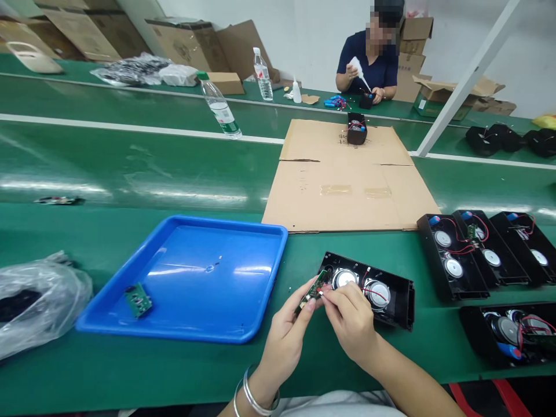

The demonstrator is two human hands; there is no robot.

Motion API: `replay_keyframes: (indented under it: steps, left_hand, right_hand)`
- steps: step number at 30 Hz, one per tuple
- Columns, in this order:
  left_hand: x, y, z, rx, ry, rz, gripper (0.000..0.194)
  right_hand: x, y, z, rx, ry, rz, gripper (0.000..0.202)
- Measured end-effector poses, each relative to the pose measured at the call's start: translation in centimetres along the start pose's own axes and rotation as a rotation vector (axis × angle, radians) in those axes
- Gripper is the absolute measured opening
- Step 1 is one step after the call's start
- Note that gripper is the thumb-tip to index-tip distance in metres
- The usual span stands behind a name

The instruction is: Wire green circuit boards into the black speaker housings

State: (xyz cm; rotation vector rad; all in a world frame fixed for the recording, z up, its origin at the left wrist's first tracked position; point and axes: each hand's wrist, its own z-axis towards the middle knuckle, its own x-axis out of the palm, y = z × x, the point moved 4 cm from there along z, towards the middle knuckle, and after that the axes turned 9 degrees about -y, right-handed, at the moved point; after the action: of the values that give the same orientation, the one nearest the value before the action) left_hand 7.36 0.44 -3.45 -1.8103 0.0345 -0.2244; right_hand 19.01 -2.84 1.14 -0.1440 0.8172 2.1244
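My left hand (290, 330) holds a small green circuit board (313, 289) by its edges, tilted up. The fingers of my right hand (351, 321) are pinched at the board's right side on a small white connector (322, 293) with red wire. Just behind both hands lies an open black speaker housing (398, 298) with two round silver speakers; my right hand covers part of it. A blue tray (195, 278) to the left holds another green circuit board (138, 300).
More black housings (454, 255) with wires stand at the right. Beyond the work area lies a cardboard sheet (347, 174) bearing one housing (357, 130). Across the bench, a person (369, 58) holds a white bottle. A plastic bag (39, 307) is at far left; a water bottle (223, 113) lies tilted.
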Motion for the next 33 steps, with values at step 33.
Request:
replay_keyframes:
  steps: [33]
  left_hand:
    - [-1.0, 0.7, -1.1, 0.053, -0.040, -0.174, 0.031]
  right_hand:
    - [0.5, 0.8, -0.5, -0.214, 0.061, -0.046, 0.020]
